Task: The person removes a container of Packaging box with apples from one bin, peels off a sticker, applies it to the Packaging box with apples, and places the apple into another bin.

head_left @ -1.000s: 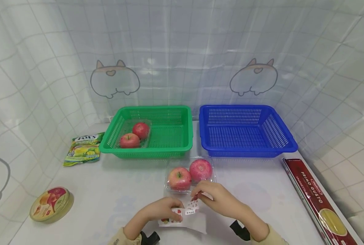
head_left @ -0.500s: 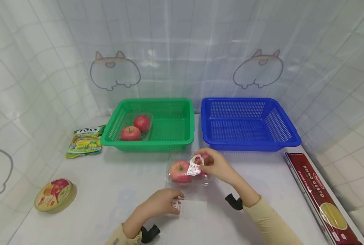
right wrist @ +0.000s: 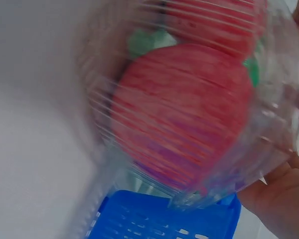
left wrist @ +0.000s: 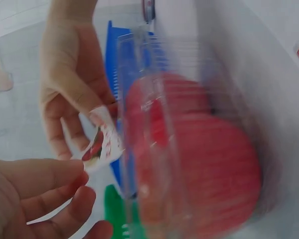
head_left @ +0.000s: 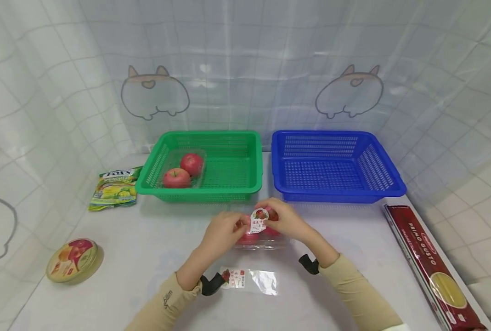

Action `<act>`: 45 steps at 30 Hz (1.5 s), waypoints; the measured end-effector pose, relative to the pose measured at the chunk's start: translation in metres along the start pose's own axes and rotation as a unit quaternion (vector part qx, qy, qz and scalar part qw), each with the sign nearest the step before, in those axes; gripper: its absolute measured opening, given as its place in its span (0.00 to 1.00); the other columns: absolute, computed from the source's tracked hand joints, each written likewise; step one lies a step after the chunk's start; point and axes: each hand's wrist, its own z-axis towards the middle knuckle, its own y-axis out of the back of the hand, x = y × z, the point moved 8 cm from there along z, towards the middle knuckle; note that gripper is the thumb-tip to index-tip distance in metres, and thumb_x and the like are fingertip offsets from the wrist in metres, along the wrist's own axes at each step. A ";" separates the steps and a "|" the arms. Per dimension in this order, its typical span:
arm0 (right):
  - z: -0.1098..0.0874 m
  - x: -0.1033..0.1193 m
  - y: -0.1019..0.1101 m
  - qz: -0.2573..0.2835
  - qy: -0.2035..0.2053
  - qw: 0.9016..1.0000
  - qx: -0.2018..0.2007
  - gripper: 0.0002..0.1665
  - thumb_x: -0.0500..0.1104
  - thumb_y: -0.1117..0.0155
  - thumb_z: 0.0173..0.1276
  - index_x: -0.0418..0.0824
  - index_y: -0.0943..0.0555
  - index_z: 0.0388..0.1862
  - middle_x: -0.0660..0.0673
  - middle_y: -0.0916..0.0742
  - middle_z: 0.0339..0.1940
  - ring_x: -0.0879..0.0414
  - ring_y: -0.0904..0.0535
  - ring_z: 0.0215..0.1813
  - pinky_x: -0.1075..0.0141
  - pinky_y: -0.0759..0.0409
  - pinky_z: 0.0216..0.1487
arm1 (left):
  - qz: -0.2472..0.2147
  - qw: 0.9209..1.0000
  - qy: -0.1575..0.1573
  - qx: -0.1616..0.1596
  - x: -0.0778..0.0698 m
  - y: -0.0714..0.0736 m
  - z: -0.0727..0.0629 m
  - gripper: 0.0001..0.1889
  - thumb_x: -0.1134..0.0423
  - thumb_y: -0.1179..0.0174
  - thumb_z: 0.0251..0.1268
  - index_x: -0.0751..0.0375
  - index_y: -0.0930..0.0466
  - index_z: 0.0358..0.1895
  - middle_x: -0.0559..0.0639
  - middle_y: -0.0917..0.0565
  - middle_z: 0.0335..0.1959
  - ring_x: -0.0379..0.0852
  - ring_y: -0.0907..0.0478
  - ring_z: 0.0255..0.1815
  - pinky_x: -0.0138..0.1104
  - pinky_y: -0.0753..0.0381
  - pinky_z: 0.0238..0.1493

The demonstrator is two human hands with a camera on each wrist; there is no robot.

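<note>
Above a clear plastic box (right wrist: 284, 114) of apples, my right hand (head_left: 285, 221) pinches a white sticker (head_left: 258, 220) with a fruit picture and red print. From the other side my left hand (head_left: 224, 234) meets the sticker's edge, its thumb and fingertip close together on a corner in the left wrist view. Two red apples (left wrist: 209, 174) sit inside the box, partly hidden by both hands in the head view. Nearer the person, a backing strip (head_left: 249, 281) with another printed sticker lies on the table, beside the left wrist.
A green basket (head_left: 200, 191) holds another clear box with two apples (head_left: 177, 178). Beside it stands a blue basket (head_left: 336, 195). A candy bag (head_left: 115, 188) and round tub (head_left: 72, 260) lie left; a red spaghetti pack (head_left: 431, 266) lies right.
The right hand has lifted the sticker off the strip and carried it over the apple box. My left hand has left the strip and moved up to the sticker.
</note>
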 end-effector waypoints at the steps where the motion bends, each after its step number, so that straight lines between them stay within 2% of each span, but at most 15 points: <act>1: 0.001 0.000 -0.001 -0.011 0.004 1.000 -0.001 0.25 0.28 0.35 0.54 0.39 0.23 0.53 0.44 0.20 0.46 0.54 0.27 0.37 0.63 0.24 0.39 | 0.007 1.000 -0.004 -0.009 -0.001 -0.001 0.001 0.04 0.66 0.34 0.51 0.57 0.18 0.30 0.45 0.19 0.24 0.42 0.27 0.26 0.37 0.28 0.34; 7: 0.002 0.002 -0.006 -0.069 0.018 0.997 0.006 0.26 0.29 0.33 0.53 0.40 0.23 0.52 0.44 0.20 0.47 0.53 0.27 0.34 0.64 0.25 0.34 | 0.025 0.998 -0.039 -0.050 -0.004 -0.007 0.005 0.04 0.66 0.33 0.49 0.57 0.20 0.26 0.47 0.22 0.23 0.46 0.28 0.28 0.38 0.29 0.34; 11: 0.002 0.006 -0.008 -0.088 0.023 0.996 0.015 0.26 0.29 0.34 0.53 0.39 0.24 0.53 0.44 0.20 0.46 0.53 0.27 0.31 0.67 0.25 0.32 | 0.035 0.997 -0.049 -0.057 -0.002 -0.013 0.006 0.07 0.64 0.31 0.47 0.57 0.17 0.32 0.52 0.22 0.32 0.53 0.28 0.36 0.43 0.28 0.38; 14: 0.003 0.007 -0.011 -0.109 0.027 0.994 0.013 0.29 0.28 0.34 0.51 0.41 0.24 0.55 0.45 0.20 0.46 0.54 0.26 0.30 0.68 0.26 0.30 | 0.037 0.997 -0.037 -0.048 0.003 -0.018 0.005 0.10 0.62 0.31 0.48 0.55 0.16 0.36 0.57 0.23 0.42 0.58 0.30 0.47 0.50 0.29 0.44; 18: 0.001 0.007 -0.014 -0.161 0.031 0.986 -0.003 0.35 0.32 0.33 0.50 0.45 0.27 0.60 0.45 0.19 0.52 0.50 0.23 0.44 0.58 0.27 0.45 | 0.031 0.999 -0.011 -0.034 0.009 -0.022 0.004 0.12 0.59 0.32 0.49 0.54 0.16 0.39 0.60 0.26 0.52 0.62 0.37 0.56 0.55 0.35 0.48; 20: -0.001 0.007 -0.013 -0.182 0.029 0.983 -0.019 0.37 0.34 0.33 0.50 0.46 0.29 0.62 0.44 0.20 0.55 0.47 0.26 0.53 0.51 0.32 0.51 | 0.031 0.999 -0.001 -0.027 0.011 -0.024 0.004 0.14 0.58 0.32 0.50 0.54 0.16 0.42 0.61 0.27 0.55 0.64 0.40 0.59 0.57 0.37 0.49; 22: -0.004 0.006 -0.012 -0.194 0.024 0.980 -0.036 0.38 0.37 0.32 0.49 0.48 0.29 0.63 0.44 0.22 0.58 0.43 0.31 0.59 0.46 0.37 0.54 | 0.032 0.999 0.007 -0.018 0.014 -0.026 0.005 0.15 0.58 0.33 0.50 0.53 0.16 0.44 0.63 0.29 0.57 0.65 0.42 0.61 0.59 0.39 0.50; 25: -0.009 0.002 -0.009 -0.200 0.013 0.978 -0.059 0.33 0.39 0.31 0.49 0.48 0.25 0.57 0.41 0.25 0.62 0.40 0.35 0.63 0.42 0.40 0.55 | 0.033 0.999 0.018 0.001 0.018 -0.031 0.005 0.18 0.57 0.36 0.51 0.52 0.18 0.49 0.64 0.32 0.60 0.68 0.46 0.64 0.62 0.42 0.52; 29: -0.015 -0.004 -0.007 -0.214 -0.014 0.975 -0.066 0.25 0.45 0.30 0.49 0.48 0.20 0.50 0.40 0.29 0.66 0.38 0.43 0.68 0.36 0.44 0.56 | 0.030 0.998 0.037 0.030 0.023 -0.037 0.006 0.22 0.55 0.40 0.53 0.50 0.21 0.54 0.64 0.36 0.65 0.70 0.50 0.66 0.64 0.46 0.54; 34: -0.021 -0.010 -0.008 -0.213 -0.046 0.974 -0.058 0.27 0.48 0.32 0.49 0.49 0.20 0.52 0.40 0.32 0.68 0.36 0.47 0.70 0.32 0.47 0.56 | 0.028 0.997 0.057 0.053 0.029 -0.041 0.008 0.26 0.53 0.43 0.51 0.47 0.24 0.59 0.62 0.40 0.68 0.69 0.54 0.68 0.64 0.49 0.57; 39: -0.024 -0.014 -0.006 -0.186 -0.064 0.978 -0.063 0.30 0.47 0.33 0.47 0.49 0.21 0.54 0.38 0.32 0.68 0.34 0.48 0.70 0.30 0.49 0.56 | 0.029 0.996 0.062 0.060 0.033 -0.044 0.009 0.30 0.51 0.44 0.48 0.45 0.26 0.60 0.61 0.41 0.68 0.69 0.56 0.69 0.64 0.50 0.58; 43: -0.031 -0.021 0.002 -0.128 -0.089 0.983 -0.093 0.34 0.47 0.34 0.51 0.46 0.27 0.60 0.34 0.36 0.69 0.32 0.50 0.70 0.27 0.52 0.55 | -0.019 0.996 0.072 0.050 0.039 -0.041 0.007 0.31 0.51 0.45 0.51 0.45 0.30 0.64 0.62 0.45 0.70 0.68 0.59 0.70 0.66 0.54 0.57; 45: -0.036 -0.028 0.007 -0.065 -0.118 0.985 -0.112 0.36 0.45 0.36 0.55 0.43 0.32 0.65 0.32 0.39 0.70 0.31 0.52 0.70 0.27 0.54 0.57 | -0.060 0.994 0.087 0.039 0.044 -0.038 0.004 0.32 0.49 0.44 0.55 0.47 0.33 0.66 0.63 0.47 0.71 0.69 0.60 0.70 0.68 0.56 0.57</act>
